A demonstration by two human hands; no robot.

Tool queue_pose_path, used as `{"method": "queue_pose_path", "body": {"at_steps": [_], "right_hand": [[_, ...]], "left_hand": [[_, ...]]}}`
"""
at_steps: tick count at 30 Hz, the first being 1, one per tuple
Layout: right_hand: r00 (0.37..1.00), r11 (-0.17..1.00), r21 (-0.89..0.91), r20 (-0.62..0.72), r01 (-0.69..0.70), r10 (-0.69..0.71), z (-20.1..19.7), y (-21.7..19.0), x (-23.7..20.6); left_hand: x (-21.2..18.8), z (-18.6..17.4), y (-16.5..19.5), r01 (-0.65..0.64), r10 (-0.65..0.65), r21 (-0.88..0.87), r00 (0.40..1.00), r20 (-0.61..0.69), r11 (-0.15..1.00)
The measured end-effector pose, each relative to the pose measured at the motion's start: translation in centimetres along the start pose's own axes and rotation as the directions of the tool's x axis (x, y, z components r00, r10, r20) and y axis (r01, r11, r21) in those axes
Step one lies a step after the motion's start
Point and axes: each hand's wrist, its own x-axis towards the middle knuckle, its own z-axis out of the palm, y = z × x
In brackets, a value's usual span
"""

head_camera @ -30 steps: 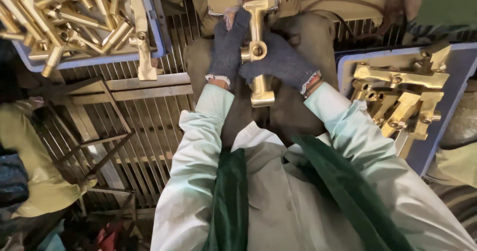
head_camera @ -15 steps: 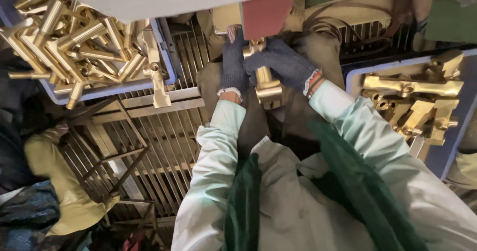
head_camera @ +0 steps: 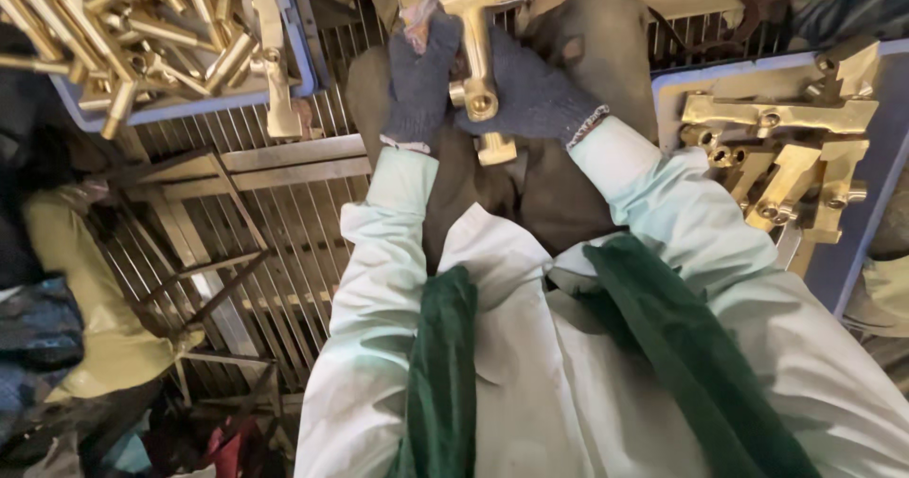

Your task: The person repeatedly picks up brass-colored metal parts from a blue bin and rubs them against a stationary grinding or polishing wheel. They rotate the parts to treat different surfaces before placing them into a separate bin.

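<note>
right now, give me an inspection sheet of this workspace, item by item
surface: metal grille bench of slatted bars, with a dark cloth under the hands
job's things: brass tap casting, held upright between both hands
clutter: blue tray at upper left heaped with brass castings; second blue tray at right with a few brass tap bodies laid flat
grippers: left hand and right hand, both in dark knit gloves, closed on the casting
cables: nothing seen
surroundings: yellowish cloth and dark bundles at lower left; pale sleeves and a green apron strap in the foreground
</note>
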Motion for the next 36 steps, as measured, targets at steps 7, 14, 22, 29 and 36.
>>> {"method": "queue_pose_path", "body": {"at_steps": [7,14,22,29,36], "right_hand": [[0.951,0.950,0.048,-0.054,0.307,-0.305,-0.4,-1.1,0.5],[0.962,0.860,0.435,0.178,-0.265,0.207,-0.7,-1.1,3.3],[0.926,0.747,0.548,0.245,-0.376,0.286,-2.8,0.0,7.3],[0.994,0.904,0.416,0.001,-0.099,0.108,-2.7,1.6,5.3],[0.966,0.966,0.006,-0.012,0.257,-0.257,-1.1,0.1,-7.8]], "left_hand": [[0.7,0.7,-0.3,0.098,-0.114,-0.128,0.985,-0.126,0.987],[1.8,0.4,-0.4,0.292,-0.317,-0.229,0.945,-0.079,0.929],[5.5,1.3,-0.3,0.404,-0.504,-0.397,0.843,-0.188,0.824],[4.8,1.6,-1.5,0.242,-0.254,-0.084,0.950,-0.180,0.967],[-9.6,2.6,10.0,0.050,-0.075,0.094,0.953,0.293,0.994]]}}
